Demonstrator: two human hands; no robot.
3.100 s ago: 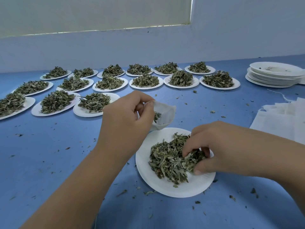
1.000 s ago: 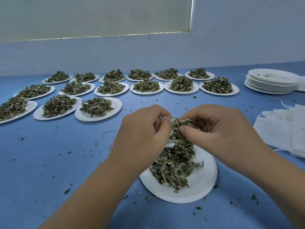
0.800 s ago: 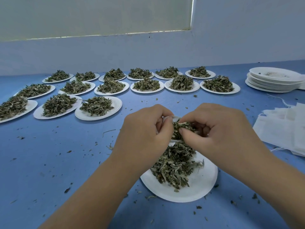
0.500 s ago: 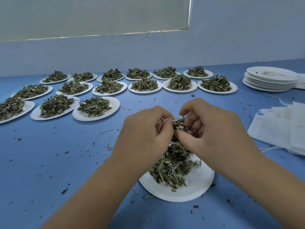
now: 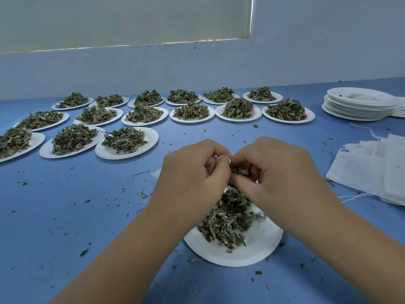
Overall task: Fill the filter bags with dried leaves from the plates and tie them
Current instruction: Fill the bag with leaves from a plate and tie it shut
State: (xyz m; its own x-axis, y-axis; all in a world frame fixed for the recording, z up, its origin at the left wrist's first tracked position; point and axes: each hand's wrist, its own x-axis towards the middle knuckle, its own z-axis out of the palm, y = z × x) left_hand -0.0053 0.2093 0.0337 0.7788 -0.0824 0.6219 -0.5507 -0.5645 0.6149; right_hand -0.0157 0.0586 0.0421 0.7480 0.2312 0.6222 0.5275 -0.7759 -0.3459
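Mostly hidden: the filter bag (image 5: 224, 156), between both hands
Only its white edge shows, pinched by the left hand (image 5: 192, 172) above the near plate (image 5: 258, 249); the right hand (image 5: 278, 174) has its fingers curled, pinching dried leaves (image 5: 240, 171) at it; leaf-heaped plates (image 5: 192, 118) far left; empty plate stack (image 5: 359, 106) and spare bags (image 5: 372, 170) right.

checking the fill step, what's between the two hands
Head view: dried leaves and the white filter bag, pinched between the left hand and right hand.
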